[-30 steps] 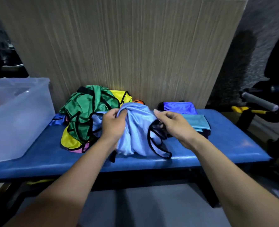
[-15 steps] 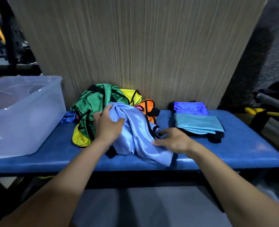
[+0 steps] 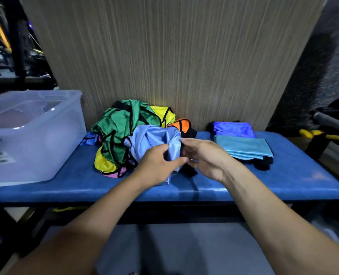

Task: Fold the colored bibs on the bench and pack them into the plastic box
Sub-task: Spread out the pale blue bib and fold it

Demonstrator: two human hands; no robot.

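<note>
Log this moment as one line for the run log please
step: gathering light blue bib | left hand: grips bib | right hand: at bib edge, grip unclear | folded bibs: on bench | plastic box: open

a blue padded bench (image 3: 244, 181) runs across the frame against a wood-grain panel. at its left end sits a clear plastic box (image 3: 45, 139), and near the middle lies a loose heap of bibs (image 3: 125, 135), green, yellow, orange, pink and light blue tangled together with black trim. toward the right end, well apart from the heap, lie folded bibs: a teal one (image 3: 244, 146) in front, overlapping a deep blue one (image 3: 232, 128) behind it.
</note>
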